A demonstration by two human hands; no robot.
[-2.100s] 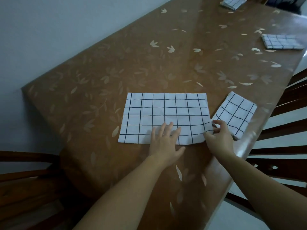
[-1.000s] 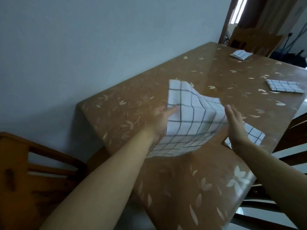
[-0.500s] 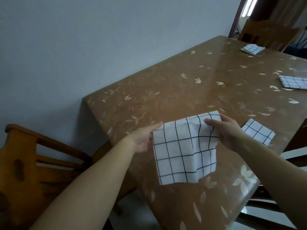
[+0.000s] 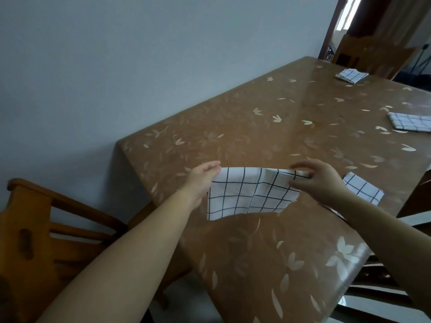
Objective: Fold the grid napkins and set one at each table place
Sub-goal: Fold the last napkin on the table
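Observation:
A white napkin with a black grid (image 4: 247,194) hangs doubled over, just above the brown leaf-patterned table (image 4: 256,141). My left hand (image 4: 203,180) pinches its upper left corner. My right hand (image 4: 319,178) pinches its upper right edge, fingers curled over the cloth. The napkin's lower edge droops toward the tabletop. A folded grid napkin (image 4: 362,191) lies on the table just right of my right wrist. Two more folded napkins lie farther off: one (image 4: 410,122) near the right edge, one (image 4: 351,75) at the far end.
A grey wall runs along the table's left side. A wooden chair (image 4: 30,229) stands at the near left end. Another chair (image 4: 370,54) stands at the far end by a doorway. Chair slats (image 4: 384,287) show under the table's right edge.
The napkin went from lying flat on the table to being lifted, doubled over and held by both hands. Since half a second ago the hands have spread apart and lowered it toward the table.

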